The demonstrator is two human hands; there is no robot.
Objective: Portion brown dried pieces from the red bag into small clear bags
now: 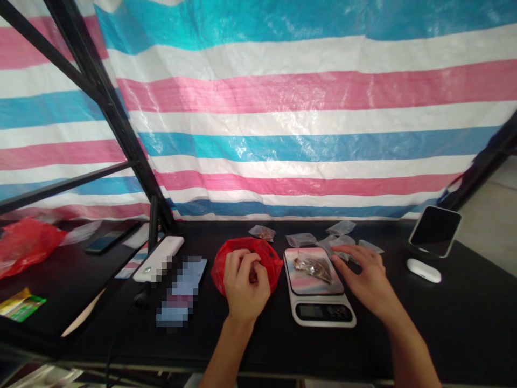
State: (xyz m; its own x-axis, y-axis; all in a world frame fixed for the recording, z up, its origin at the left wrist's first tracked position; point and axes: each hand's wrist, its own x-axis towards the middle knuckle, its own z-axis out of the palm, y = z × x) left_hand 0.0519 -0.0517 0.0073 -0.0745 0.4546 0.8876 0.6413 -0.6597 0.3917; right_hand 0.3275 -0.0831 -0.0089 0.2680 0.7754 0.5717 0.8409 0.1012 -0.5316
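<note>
A small kitchen scale (320, 310) sits on the black table, and a clear little bag with brown contents (313, 267) lies on its platform. My right hand (365, 280) rests just right of the scale, fingers spread and flat, tips near the platform's edge. My left hand (243, 283) is curled over an open red plastic bag (269, 258), its fingers pinched together inside the bag's mouth; what they pinch is hidden.
Several empty clear little bags (341, 237) lie behind the scale, one filled bag (262, 233) behind the red bag. A phone on a stand (435, 230) and white earbud case (423, 269) stand right. A white power bank (158, 258), black frame posts (121, 129) and another red bag (24, 242) are left.
</note>
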